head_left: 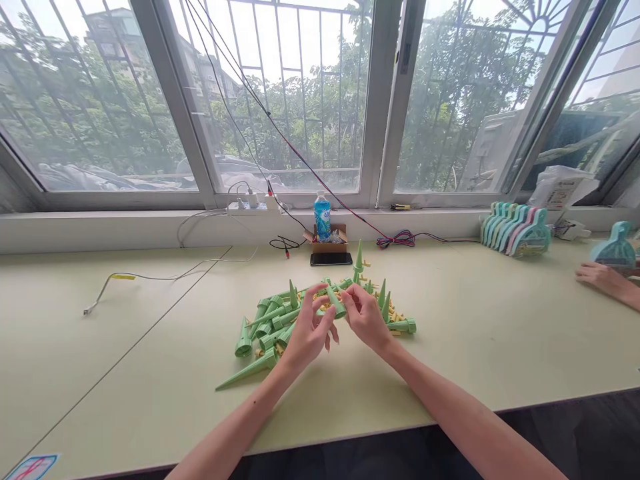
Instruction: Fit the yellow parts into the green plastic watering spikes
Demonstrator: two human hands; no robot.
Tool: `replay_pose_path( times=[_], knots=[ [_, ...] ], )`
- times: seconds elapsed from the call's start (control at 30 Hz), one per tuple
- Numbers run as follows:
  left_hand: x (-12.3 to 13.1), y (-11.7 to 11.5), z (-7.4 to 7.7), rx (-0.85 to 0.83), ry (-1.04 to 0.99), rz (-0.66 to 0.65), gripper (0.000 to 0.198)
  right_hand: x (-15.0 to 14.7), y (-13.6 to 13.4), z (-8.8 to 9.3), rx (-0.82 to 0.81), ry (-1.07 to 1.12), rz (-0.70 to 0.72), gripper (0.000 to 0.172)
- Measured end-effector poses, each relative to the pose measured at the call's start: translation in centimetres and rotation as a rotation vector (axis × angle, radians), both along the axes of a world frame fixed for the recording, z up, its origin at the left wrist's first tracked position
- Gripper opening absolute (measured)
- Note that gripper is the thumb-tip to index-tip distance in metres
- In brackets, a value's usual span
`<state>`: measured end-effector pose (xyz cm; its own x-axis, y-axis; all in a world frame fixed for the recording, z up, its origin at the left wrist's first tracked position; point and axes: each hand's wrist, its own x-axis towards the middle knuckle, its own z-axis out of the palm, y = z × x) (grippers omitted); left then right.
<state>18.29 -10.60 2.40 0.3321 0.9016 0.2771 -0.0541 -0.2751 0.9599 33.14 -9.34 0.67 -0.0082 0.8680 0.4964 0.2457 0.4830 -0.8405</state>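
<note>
My left hand (307, 327) and my right hand (365, 317) meet over a heap of green plastic cone spikes (267, 323) on the pale table (150, 347). Both hands pinch one green spike (334, 301) between their fingertips, held just above the heap. Small yellow pieces (395, 315) lie mixed among the spikes. One spike (359, 257) stands upright at the back of the heap.
A blue-labelled water bottle (323, 217) stands in a small cardboard box behind a black phone (331, 259). Cables run from the window sill and across the table's left. A row of pastel fan-shaped pieces (515, 230) stands at the right. Another person's hand (597, 275) rests at the far right.
</note>
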Motion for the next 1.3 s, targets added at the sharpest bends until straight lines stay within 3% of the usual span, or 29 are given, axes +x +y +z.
replay_pose_path(
  times=[0.53,0.67,0.87,1.1,1.3],
  knots=[
    [0.0,0.0,-0.8,0.096,0.101,0.093,0.054,-0.1,0.2,-0.1,0.010,0.031,-0.028,0.032],
    [0.2,0.2,-0.8,0.094,0.082,0.108,0.050,-0.1,0.0,0.0,0.028,0.019,-0.054,0.032],
    [0.3,1.0,-0.9,0.009,-0.016,0.261,0.035,-0.2,-0.2,0.1,0.039,0.052,-0.044,0.030],
    [0.3,0.7,-0.1,-0.267,-0.066,0.067,0.042,-0.3,-0.4,0.2,0.089,0.012,0.041,0.027],
    [0.1,0.8,-0.2,-0.288,-0.099,0.040,0.036,-0.3,-0.5,0.3,0.060,0.068,0.089,0.023]
  ],
)
